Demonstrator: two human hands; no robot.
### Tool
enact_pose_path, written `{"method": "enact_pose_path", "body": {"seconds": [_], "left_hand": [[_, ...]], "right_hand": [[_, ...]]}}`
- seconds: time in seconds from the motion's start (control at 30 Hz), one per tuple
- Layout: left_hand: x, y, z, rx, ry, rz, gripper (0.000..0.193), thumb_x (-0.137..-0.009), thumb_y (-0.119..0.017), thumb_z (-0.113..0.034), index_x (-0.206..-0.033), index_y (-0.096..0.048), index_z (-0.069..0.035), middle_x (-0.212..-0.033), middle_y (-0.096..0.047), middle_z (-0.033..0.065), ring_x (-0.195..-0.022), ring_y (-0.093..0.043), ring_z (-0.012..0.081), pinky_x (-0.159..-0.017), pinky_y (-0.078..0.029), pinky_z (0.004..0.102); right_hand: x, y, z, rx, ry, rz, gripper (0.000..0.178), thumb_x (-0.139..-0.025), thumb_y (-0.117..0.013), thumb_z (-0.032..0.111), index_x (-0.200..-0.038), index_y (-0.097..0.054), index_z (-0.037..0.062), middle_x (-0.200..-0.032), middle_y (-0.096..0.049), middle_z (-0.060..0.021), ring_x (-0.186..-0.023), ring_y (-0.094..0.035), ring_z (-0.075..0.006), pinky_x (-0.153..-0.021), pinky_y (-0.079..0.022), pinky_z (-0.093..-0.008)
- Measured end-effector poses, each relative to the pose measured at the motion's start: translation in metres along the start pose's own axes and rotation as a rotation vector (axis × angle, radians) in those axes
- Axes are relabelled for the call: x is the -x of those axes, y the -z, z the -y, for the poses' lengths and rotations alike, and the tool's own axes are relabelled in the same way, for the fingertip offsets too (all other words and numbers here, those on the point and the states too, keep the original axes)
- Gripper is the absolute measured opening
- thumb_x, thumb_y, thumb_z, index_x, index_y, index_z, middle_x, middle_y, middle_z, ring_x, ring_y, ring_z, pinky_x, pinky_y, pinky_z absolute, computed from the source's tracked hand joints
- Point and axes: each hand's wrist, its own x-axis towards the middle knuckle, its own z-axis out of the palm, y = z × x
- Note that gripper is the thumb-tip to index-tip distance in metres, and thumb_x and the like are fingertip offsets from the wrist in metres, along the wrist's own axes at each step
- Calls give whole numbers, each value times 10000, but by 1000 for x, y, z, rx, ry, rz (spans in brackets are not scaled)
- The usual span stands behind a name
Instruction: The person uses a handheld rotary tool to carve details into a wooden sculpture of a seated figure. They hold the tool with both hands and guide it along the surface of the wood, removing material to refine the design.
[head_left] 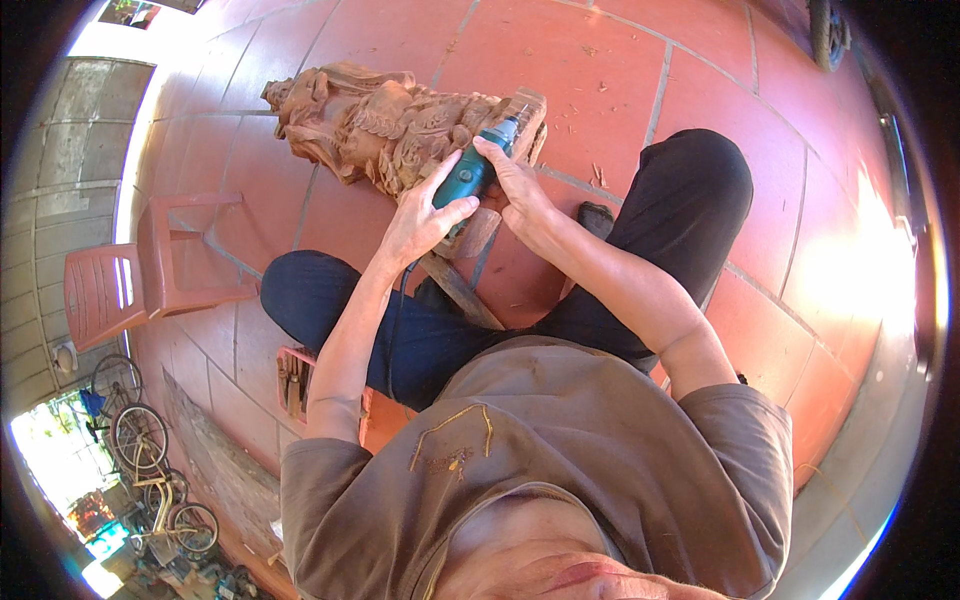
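A teal handheld die grinder (466, 180) with a thin bit at its far end is gripped by both my hands. My left hand (424, 216) wraps its rear body, from which a dark cord (396, 330) runs down past my left forearm. Closer to the tip, my right hand (516, 188) closes on its front with the thumb along the top. The bit is over the base end of a carved wooden statue (385, 125), which lies on its side; whether they touch I cannot tell. Under my hands are a wooden block (480, 232) and a wooden bar (460, 290).
A reddish plastic chair (150, 265) stands to the left. Beside my left thigh sits a pink container (294, 386) with several slim tools. Bicycles (142, 438) are parked at the lower left. Wood chips (599, 176) are scattered on the red tiles; a wheel (826, 36) shows at upper right.
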Motion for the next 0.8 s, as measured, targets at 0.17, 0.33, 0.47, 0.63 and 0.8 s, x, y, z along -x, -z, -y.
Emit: {"method": "enact_pose_path", "body": {"seconds": [0.17,0.33,0.47,0.63,0.8], "left_hand": [[-1,-1,7,-11,-48,-25,773,-844,-714,-321,-1468,-404,13,-1307,-591,252,-1189,-592,276,-1015,-433,364],[-1,1,0,58,31,-9,740,-860,-715,-294,-1470,-418,1,-1353,-561,174,-1217,-538,207,-1044,-404,335],[0,0,2,22,9,-22,751,-857,-714,-308,-1475,-414,-4,-1357,-558,179,-1218,-537,211,-1041,-406,335],[1,-1,-1,14,42,-39,764,-853,-715,-320,-1480,-409,-9,-1374,-548,195,-1226,-539,228,-1046,-403,343],[2,-2,-3,14,33,-44,766,-855,-714,-326,-1481,-406,-7,-1380,-545,196,-1227,-542,233,-1047,-403,344]], "right_hand": [[-3,-3,-2,-7,7,-22,532,-787,-797,406,-1115,-596,39,-935,-673,-77,-787,-680,-217,-718,-584,-412],[-9,-5,-3,3,3,-15,526,-776,-805,409,-1096,-610,40,-929,-673,-76,-768,-672,-216,-685,-564,-394],[-9,-5,-4,21,8,-28,522,-771,-809,416,-1075,-619,37,-925,-673,-72,-760,-669,-211,-672,-559,-382],[-8,-7,-3,10,36,-15,517,-772,-811,415,-1068,-620,35,-913,-672,-68,-759,-667,-203,-668,-558,-378],[-11,-4,-3,18,12,1,505,-776,-810,411,-1066,-622,43,-907,-671,-67,-764,-667,-204,-673,-560,-388]]}}
